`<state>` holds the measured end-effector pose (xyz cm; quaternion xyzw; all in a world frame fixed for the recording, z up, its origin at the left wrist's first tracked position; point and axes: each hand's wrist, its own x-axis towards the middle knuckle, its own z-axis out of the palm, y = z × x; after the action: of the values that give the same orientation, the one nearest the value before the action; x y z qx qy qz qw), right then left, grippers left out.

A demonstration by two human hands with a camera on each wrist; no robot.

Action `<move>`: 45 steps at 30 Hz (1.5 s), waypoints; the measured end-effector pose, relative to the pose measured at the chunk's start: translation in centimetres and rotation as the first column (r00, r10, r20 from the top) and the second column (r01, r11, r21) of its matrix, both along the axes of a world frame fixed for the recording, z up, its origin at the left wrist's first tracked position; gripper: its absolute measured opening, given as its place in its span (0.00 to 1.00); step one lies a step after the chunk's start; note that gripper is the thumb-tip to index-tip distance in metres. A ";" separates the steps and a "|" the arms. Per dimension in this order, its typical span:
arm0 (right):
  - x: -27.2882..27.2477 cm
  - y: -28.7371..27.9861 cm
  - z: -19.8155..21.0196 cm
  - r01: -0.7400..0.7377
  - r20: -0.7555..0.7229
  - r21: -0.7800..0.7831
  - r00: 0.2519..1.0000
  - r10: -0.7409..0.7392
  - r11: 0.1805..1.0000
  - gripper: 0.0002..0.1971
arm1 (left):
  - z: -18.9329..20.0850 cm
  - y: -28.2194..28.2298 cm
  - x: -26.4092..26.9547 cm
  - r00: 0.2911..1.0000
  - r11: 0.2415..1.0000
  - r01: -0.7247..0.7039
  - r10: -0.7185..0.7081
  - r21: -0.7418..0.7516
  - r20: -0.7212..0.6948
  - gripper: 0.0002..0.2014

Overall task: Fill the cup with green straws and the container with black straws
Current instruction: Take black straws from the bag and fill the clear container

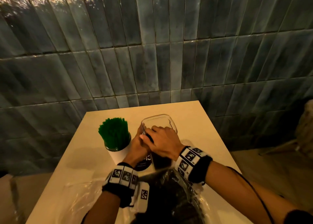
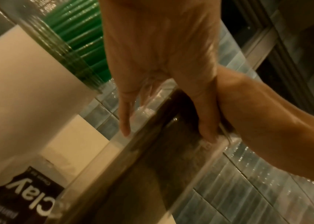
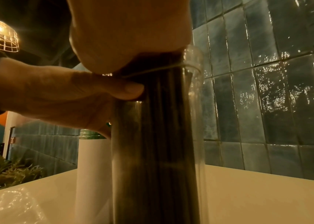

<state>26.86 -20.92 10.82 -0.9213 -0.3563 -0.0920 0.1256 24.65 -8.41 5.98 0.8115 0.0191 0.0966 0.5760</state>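
My right hand lay over the mouth of the container, fingers curled down onto the tops of the black straws to press the bundle in against the near wall; whether I was truly pinching them or only pushing, the views did not settle. My left hand was wrapped about the container's near-left corner, thumb against the clear wall just under the rim, and I judged that hold was there to keep the tall, narrow thing from tipping while the other hand pushed from above.

The container stood upright on the table, a little past the middle, with the straws standing on end inside and filling only the near part. The far part of the opening was bare, so I took the black half of the job to be unfinished.

Just to its left, close but apart as far as I could tell, stood the cup, white with a dark label, packed with green straws that fanned out above its rim. That half looked done, and keeping it so near meant my left wrist had little room.

Nearer me lay a clear plastic bag holding more dark straws, placed within easy reach for the next handful. A crumpled clear wrapper lay at the near left. Behind the table rose the blue-green tiled wall.
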 end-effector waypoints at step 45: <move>-6.6 -11.9 -11.6 -0.094 -0.392 -0.318 0.919 -0.041 0.943 0.28 | -7.7 -9.1 -11.7 0.841 0.597 0.529 -0.275 0.603 -0.466 0.41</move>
<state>20.24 -32.78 -0.76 -0.9238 -0.3468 0.1577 0.0396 12.95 -17.52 -1.77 0.9555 -0.1113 -0.1730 0.2113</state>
